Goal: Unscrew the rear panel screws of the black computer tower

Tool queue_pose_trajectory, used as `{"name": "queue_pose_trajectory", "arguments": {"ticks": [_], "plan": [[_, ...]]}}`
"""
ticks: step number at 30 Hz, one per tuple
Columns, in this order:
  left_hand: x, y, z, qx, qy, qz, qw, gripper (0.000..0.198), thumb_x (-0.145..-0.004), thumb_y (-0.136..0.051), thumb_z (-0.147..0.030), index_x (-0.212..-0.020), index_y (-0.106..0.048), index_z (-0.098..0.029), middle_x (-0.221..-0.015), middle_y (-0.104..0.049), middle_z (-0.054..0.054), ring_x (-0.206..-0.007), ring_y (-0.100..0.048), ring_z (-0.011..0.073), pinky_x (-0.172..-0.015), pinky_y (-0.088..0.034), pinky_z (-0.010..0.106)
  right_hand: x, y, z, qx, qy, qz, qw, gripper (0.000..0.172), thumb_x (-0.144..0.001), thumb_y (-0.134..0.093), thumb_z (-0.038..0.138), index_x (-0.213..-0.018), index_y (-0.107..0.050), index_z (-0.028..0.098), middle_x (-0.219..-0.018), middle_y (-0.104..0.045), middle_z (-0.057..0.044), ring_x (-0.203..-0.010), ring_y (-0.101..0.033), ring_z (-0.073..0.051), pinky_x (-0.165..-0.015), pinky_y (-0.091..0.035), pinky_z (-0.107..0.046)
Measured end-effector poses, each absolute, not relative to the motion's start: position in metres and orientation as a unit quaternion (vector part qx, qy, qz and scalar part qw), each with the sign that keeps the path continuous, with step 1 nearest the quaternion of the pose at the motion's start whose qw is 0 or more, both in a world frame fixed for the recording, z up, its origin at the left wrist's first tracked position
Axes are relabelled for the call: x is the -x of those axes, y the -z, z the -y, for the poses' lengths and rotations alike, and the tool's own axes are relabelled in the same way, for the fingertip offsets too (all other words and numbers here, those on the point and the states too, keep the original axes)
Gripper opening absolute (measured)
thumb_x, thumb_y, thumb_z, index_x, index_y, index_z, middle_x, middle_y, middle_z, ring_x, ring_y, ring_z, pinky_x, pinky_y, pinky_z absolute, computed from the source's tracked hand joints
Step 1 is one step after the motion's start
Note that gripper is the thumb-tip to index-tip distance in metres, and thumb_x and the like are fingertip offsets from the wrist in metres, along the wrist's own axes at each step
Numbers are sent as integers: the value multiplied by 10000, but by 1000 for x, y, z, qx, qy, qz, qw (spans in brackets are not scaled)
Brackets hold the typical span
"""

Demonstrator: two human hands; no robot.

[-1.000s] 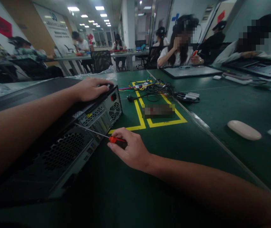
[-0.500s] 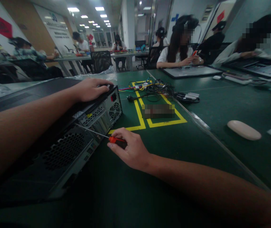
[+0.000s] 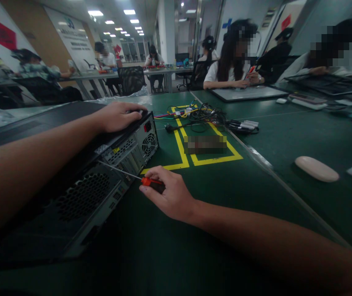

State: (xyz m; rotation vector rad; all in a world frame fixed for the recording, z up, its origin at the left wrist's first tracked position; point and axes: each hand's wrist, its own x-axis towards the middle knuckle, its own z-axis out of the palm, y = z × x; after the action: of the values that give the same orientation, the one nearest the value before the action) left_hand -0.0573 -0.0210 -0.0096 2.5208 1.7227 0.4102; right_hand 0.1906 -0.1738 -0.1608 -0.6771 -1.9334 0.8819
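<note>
A black desktop computer case (image 3: 52, 123) lies on the green table at the left, its metal rear panel with vents and ports facing me. My left hand (image 3: 117, 116) rests on top of the case near the far rear edge, fingers stretched out. In my right hand (image 3: 172, 193) is a red and black screwdriver (image 3: 152, 183), its handle pinched between thumb and fingers. The long thin shaft points left, and its tip meets the upper edge of the rear panel. Whether a screw sits under the tip is too small to tell.
Beyond the case lies a tangle of cables (image 3: 209, 113) across yellow tape marks (image 3: 215, 159). A blurred-out object (image 3: 205, 144) sits inside the tape. A pale rounded mouse (image 3: 316, 169) is at the right. Co-workers sit across the table with a flat panel (image 3: 249, 93).
My hands, the screwdriver and the case hold their positions. At the far right, a dark panel by a co-worker has shifted and tilted.
</note>
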Motion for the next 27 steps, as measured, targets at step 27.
{"name": "queue_pose_trajectory", "arguments": {"ticks": [27], "plan": [[59,11,19,-821,-134,-554,25,822,-1011,-528,-644,-1673,-820,-256,-1642,-815,143,-1503,-725,508,-1357,-522,635,-191,162,176,292,-361,769,439,274,-1143,-754,464,-1317,-737,253,-1054,-859,-31,-898,-797,-209,-869,-628,-350]]}}
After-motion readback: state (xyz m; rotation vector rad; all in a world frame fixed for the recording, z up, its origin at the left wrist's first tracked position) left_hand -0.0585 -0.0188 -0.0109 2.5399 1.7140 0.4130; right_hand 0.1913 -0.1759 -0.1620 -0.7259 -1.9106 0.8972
